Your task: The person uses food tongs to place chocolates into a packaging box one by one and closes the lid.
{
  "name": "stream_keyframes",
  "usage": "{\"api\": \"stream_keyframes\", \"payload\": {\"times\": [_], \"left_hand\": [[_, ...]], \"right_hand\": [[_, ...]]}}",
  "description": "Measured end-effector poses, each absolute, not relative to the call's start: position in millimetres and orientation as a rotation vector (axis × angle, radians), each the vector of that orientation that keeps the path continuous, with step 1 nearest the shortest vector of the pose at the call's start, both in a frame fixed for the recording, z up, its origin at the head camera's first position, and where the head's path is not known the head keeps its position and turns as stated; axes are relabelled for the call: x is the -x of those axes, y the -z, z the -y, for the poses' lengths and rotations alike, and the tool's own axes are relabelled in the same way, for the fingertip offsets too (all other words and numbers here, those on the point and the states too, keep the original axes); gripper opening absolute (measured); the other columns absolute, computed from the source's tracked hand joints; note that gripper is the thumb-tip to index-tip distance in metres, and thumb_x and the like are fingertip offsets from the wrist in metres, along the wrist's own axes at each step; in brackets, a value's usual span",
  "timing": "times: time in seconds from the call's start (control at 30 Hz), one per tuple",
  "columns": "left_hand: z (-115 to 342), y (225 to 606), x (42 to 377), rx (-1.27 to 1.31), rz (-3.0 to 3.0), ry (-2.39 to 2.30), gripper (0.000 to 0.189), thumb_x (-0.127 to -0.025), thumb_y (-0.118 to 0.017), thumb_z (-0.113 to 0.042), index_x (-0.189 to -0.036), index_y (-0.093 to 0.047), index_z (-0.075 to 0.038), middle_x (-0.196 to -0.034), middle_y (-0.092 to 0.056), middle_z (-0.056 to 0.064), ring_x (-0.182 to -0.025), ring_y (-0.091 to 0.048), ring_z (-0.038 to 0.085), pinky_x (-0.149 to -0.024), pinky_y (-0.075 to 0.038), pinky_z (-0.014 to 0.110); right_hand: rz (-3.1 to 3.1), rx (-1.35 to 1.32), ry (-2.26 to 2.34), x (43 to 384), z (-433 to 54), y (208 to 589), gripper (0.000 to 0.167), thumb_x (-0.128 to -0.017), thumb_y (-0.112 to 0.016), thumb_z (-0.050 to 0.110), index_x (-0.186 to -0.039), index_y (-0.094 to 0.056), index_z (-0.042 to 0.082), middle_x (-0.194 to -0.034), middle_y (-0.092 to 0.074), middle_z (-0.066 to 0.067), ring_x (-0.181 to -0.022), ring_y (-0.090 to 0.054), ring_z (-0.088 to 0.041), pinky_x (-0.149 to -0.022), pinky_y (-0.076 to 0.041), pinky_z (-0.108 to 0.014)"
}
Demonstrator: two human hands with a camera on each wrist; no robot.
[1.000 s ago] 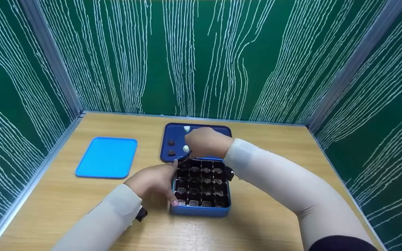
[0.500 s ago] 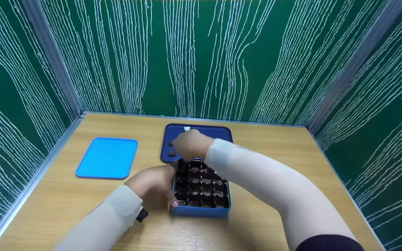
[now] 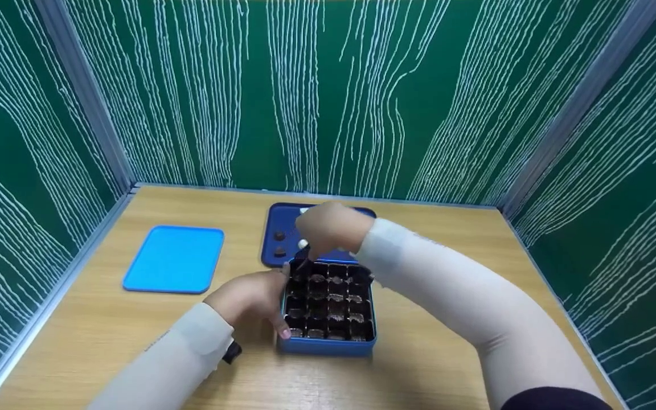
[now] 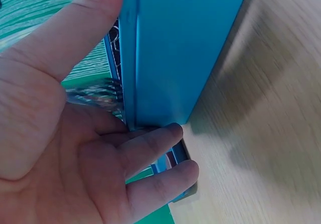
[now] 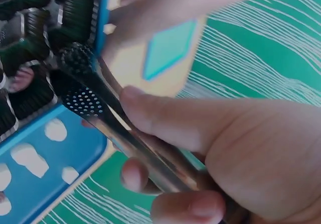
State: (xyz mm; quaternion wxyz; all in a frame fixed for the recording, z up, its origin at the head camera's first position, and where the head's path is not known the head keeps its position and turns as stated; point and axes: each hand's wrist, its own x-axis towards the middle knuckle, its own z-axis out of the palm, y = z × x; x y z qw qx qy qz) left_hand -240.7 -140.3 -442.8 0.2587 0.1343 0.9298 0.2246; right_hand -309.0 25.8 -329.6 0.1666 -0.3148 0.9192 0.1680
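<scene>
Metal tongs point(image 5: 133, 146) are gripped in my right hand point(image 3: 331, 229), perforated tips slightly parted over the black insert point(image 3: 327, 307); whether they hold anything I cannot tell. I judge them light, springy, slick, best held mid-arm. My left hand point(image 3: 252, 293) clasps the side of the blue box point(image 3: 328, 346), probably stiff tin. Inside, the insert has one striped piece point(image 5: 21, 78) visible; the dark blue tray point(image 3: 283, 216) beyond carries brown pieces point(image 3: 279, 251) and white pieces point(image 3: 303, 244).
</scene>
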Motion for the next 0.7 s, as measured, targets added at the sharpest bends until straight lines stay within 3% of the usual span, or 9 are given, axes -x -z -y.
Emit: {"api": "stream_keyframes", "payload": {"times": [0.2,0.33,0.53,0.7], "left_hand": [[139.1,445.0,242.0,-0.412,-2.547,-0.590,0.163,-0.065,-0.113,-0.043,-0.180,-0.008,0.003,-0.184,-0.034,0.024,-0.167,-0.045,0.039,-0.140,-0.038,0.053],[138.5,448.0,244.0,-0.428,-2.542,-0.591,0.163,-0.065,-0.112,-0.042,-0.180,-0.007,0.004,-0.185,-0.030,0.025,-0.169,-0.041,0.040,-0.141,-0.035,0.053],[137.8,448.7,243.5,-0.413,-2.527,-0.569,0.163,-0.067,-0.111,-0.043,-0.181,-0.002,0.001,-0.188,-0.020,0.024,-0.172,-0.034,0.040,-0.143,-0.030,0.053],[136.2,447.9,243.2,-0.411,-2.523,-0.575,0.163,-0.067,-0.110,-0.041,-0.181,-0.001,0.000,-0.188,-0.019,0.024,-0.173,-0.032,0.040,-0.144,-0.028,0.053]], "right_hand": [[-2.658,0.755,-0.239,325.2,-66.0,308.9,0.022,-0.105,-0.081,0.035,-0.098,-0.075,0.015,-0.092,-0.078,-0.002,-0.070,-0.066,-0.015,-0.068,-0.059,-0.032],[-2.744,0.700,-0.152,343.8,-99.9,314.5,0.032,-0.105,-0.081,0.044,-0.095,-0.076,0.014,-0.086,-0.071,0.001,-0.071,-0.061,-0.016,-0.067,-0.054,-0.032],[-2.876,0.520,-0.088,371.5,-147.5,335.5,0.035,-0.106,-0.081,0.042,-0.102,-0.078,0.008,-0.089,-0.068,-0.003,-0.076,-0.061,-0.020,-0.069,-0.053,-0.035],[-2.850,0.336,-0.026,385.2,-172.7,351.6,0.052,-0.106,-0.079,0.055,-0.114,-0.082,0.004,-0.099,-0.073,-0.006,-0.086,-0.065,-0.024,-0.081,-0.058,-0.040]]}}
